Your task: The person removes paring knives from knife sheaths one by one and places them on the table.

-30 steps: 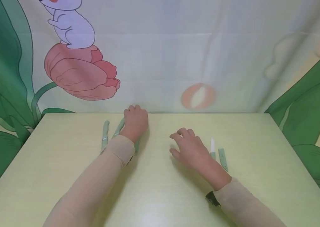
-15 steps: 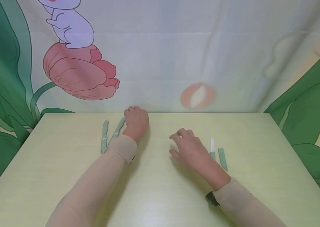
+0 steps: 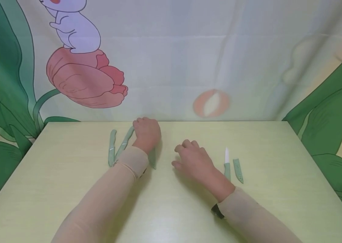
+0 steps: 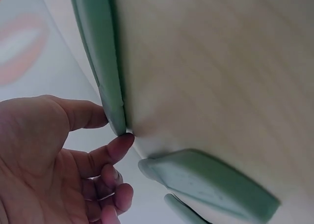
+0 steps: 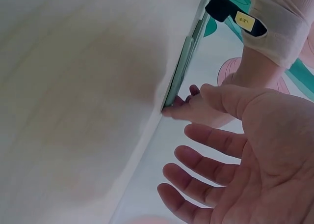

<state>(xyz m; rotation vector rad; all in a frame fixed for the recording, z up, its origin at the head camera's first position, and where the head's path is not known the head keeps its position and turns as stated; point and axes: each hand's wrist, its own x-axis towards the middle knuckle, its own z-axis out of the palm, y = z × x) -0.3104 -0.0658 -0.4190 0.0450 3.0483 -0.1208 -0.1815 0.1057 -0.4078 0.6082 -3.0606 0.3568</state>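
Note:
My left hand [image 3: 147, 133] is at the far edge of the table, thumb and index finger pinching the end of a green sheathed knife [image 4: 100, 52]. In the head view, that hand hides most of this knife, and only its pointed end shows below. To its left lie two more green sheathed knives, one straight [image 3: 112, 148] and one slanted [image 3: 125, 143]. My right hand [image 3: 193, 160] hovers mid-table with spread, loosely bent fingers and holds nothing. Right of it lies a knife with a bare white blade [image 3: 227, 156], its green handle partly hidden by my wrist.
A loose green blade sheath [image 3: 238, 170] lies beside the bare knife. The pale table [image 3: 171, 209] ends at a printed curtain [image 3: 165, 60] hanging just behind its far edge. A dark strap [image 3: 218, 212] is on my right wrist.
My left hand has shifted slightly right and nearer, and the pinched knife's pointed end has moved right with it. My right hand has moved a little left, uncovering more of the bare knife's handle.

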